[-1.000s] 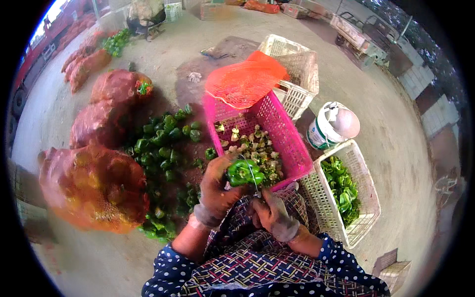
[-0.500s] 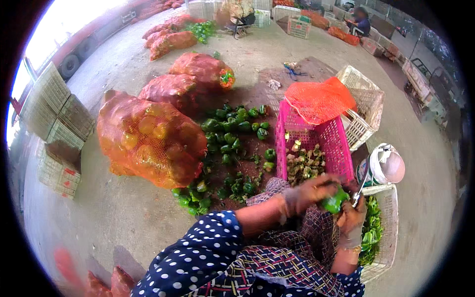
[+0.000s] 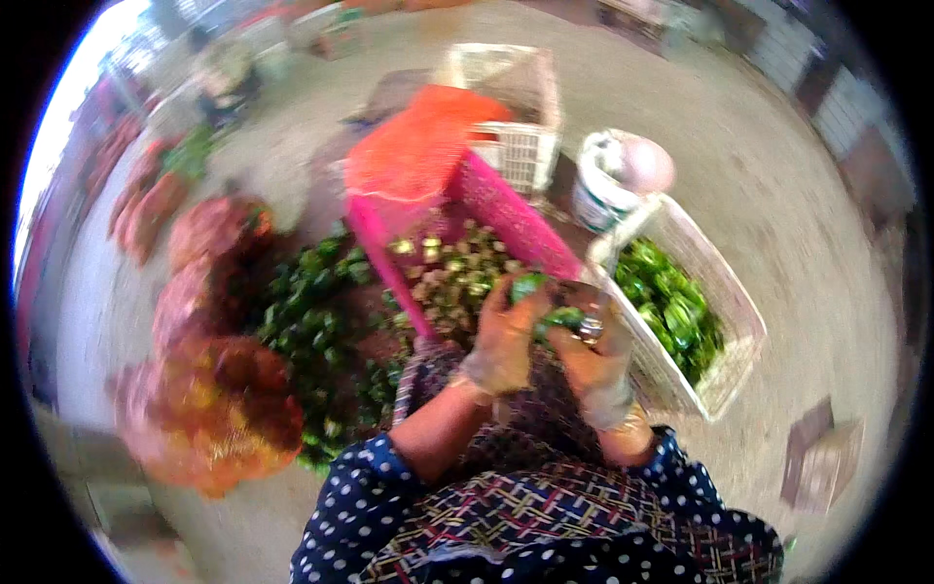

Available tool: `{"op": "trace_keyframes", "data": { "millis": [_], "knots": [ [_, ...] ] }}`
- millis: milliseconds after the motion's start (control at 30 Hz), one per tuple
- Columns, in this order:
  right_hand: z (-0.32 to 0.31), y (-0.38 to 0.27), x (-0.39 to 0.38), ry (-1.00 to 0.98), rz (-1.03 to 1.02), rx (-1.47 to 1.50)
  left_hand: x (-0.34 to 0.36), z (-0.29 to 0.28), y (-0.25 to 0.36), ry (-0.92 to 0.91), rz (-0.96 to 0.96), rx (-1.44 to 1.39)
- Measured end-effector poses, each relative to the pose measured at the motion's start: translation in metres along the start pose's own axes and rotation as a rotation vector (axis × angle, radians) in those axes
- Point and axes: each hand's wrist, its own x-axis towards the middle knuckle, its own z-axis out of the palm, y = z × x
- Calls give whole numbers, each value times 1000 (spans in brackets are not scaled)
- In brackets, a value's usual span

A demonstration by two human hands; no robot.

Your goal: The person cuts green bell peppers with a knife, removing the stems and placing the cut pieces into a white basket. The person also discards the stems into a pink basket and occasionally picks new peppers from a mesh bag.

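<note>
My left hand [image 3: 504,341] is curled round a green pepper [image 3: 561,318]; my right hand [image 3: 595,368] grips a shiny metal tool [image 3: 590,329], shape blurred. Pepper's between both hands, by the near end of the pink crate [image 3: 516,216].

Grey-tan concrete floor [image 3: 769,243], dusty, mottled with faint darker marks, plus a dark brown patch [image 3: 397,90] toward upper centre. Upper right: boundary wall [image 3: 773,41] of pale panels alternating with brownish sections, curving down the fisheye rim, blurred. Upper left: strong white daylight glare [image 3: 88,83], washed out; light over the rest of the floor soft, even, far edge smeared.
</note>
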Motion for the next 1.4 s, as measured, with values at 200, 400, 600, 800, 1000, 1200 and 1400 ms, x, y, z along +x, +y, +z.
{"op": "trace_keyframes", "data": {
  "millis": [200,400,600,800,1000,1200,1400],
  "knots": [
    [-44,28,-2,57,-112,-270,27,34,-34,112,-330,-164],
    [-98,86,-28,341,36,-262,69,14,-32,-184,-405,-277],
    [-183,117,6,230,222,-740,39,15,-51,-74,-480,-152],
    [-70,87,-2,-10,151,-222,2,24,-44,-187,0,1008],
    [-30,100,-11,-176,-273,-392,-12,-21,-31,-103,291,1491],
    [-27,127,-19,-230,275,111,-14,-53,-35,-130,236,1423],
    [-39,133,-8,-315,674,721,-12,-45,-34,-102,294,1347]
  ]
}}
